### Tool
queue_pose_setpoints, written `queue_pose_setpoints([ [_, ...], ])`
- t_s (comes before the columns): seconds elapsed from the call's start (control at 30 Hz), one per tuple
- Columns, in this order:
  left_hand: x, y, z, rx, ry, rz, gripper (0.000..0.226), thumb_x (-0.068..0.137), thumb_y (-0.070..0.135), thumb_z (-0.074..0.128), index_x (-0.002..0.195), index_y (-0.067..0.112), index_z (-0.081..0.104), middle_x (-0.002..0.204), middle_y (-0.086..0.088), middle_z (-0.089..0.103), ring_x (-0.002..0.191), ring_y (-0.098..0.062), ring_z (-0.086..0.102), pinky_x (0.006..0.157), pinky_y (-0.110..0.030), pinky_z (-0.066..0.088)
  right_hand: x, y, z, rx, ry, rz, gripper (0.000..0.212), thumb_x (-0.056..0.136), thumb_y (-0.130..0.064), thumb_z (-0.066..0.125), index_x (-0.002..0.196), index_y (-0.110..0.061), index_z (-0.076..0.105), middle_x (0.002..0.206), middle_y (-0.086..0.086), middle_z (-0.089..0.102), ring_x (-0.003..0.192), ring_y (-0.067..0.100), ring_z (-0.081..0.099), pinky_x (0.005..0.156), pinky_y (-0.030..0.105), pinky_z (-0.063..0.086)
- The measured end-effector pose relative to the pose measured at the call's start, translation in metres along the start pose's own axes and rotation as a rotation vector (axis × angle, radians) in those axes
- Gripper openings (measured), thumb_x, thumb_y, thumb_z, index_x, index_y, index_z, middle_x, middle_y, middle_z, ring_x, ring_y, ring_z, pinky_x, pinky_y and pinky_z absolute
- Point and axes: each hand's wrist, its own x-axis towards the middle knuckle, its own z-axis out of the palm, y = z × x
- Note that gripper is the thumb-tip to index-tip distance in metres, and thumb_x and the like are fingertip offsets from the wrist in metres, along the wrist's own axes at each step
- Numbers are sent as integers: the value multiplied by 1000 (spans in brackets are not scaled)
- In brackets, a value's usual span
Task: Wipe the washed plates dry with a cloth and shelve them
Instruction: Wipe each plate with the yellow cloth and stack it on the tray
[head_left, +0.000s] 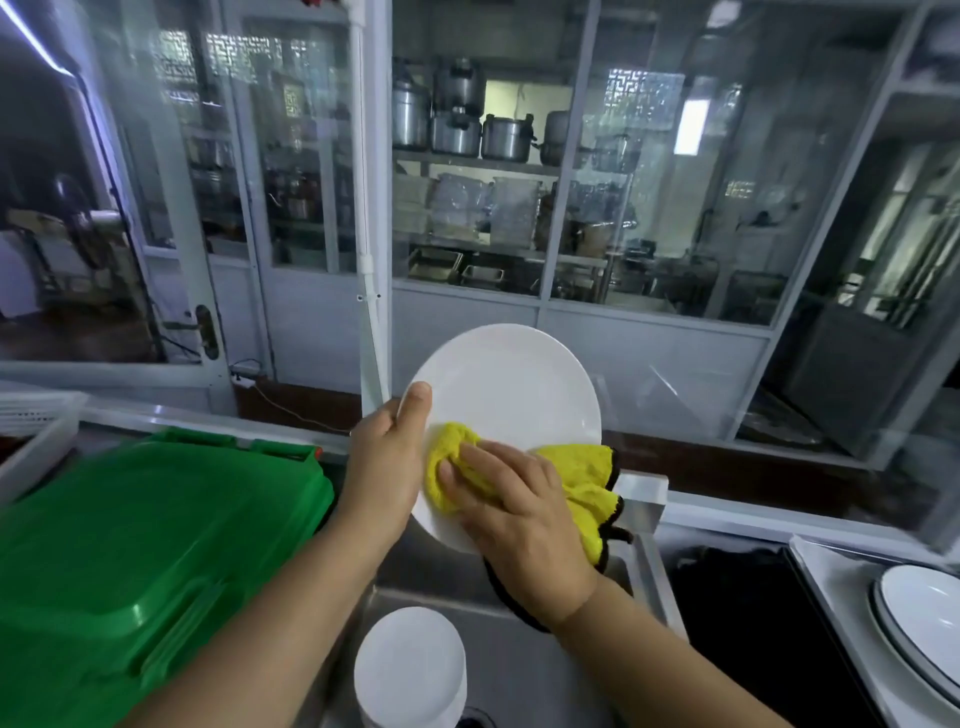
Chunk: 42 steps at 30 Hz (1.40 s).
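Observation:
A white plate (511, 395) is held tilted up over the steel sink (524, 670). My left hand (384, 457) grips its left rim, thumb on the face. My right hand (519, 519) presses a yellow cloth (457, 457) with a dark edge against the plate's lower face; the rest of the cloth hangs off to the right. A stack of white plates (410, 665) stands in the sink below. More white plates with dark rims (924, 623) lie at the right edge.
A green plastic lid or crate (130, 545) fills the left side. A white slatted basket (31, 431) stands at far left. Glass partitions (649, 208) and a white pipe (371, 234) stand behind the sink. A dark bin (737, 613) is right of the sink.

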Motion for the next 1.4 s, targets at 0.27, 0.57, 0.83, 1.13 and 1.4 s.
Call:
queue_pose_setpoints([
  [0.27, -10, 11, -12, 73, -107, 27, 55, 91, 55, 47, 82, 4, 65, 83, -18, 69, 80, -35, 65, 78, -52, 52, -15, 53, -29, -93, 19, 186, 32, 99, -27, 47, 127, -18, 60, 131, -1, 47, 114, 25, 47, 90, 43, 40],
  [0.57, -24, 17, 6, 67, -148, 106, 33, 99, 36, 41, 82, 26, 67, 76, 4, 67, 65, 8, 58, 61, -8, 43, 41, 11, -11, -81, 158, 216, 36, 98, -27, 50, 133, -19, 51, 132, 4, 44, 116, 28, 46, 93, 38, 36],
  [0.83, -38, 10, 12, 88, -270, 126, 27, 94, 45, 48, 83, 28, 66, 82, 9, 70, 80, -1, 64, 79, -25, 50, 82, 7, -33, -165, 80, 359, 46, 95, -19, 38, 141, -15, 44, 136, 18, 45, 133, 35, 35, 112, 49, 24],
  [1.13, -47, 17, -4, -8, -95, 116, 32, 95, 37, 51, 85, 11, 66, 84, -14, 70, 78, -23, 65, 72, -45, 52, 57, 33, -66, -74, -7, 719, 49, 96, -31, 47, 143, -39, 37, 128, 2, 49, 101, 26, 54, 81, 38, 46],
  [1.4, -38, 13, -18, 127, -382, -53, 8, 87, 27, 62, 85, 23, 68, 81, 8, 74, 86, -18, 69, 75, -32, 54, 47, 52, -99, 456, -76, 970, 45, 83, -14, 72, 125, -24, 59, 98, -22, 58, 83, -12, 55, 66, 1, 42],
])
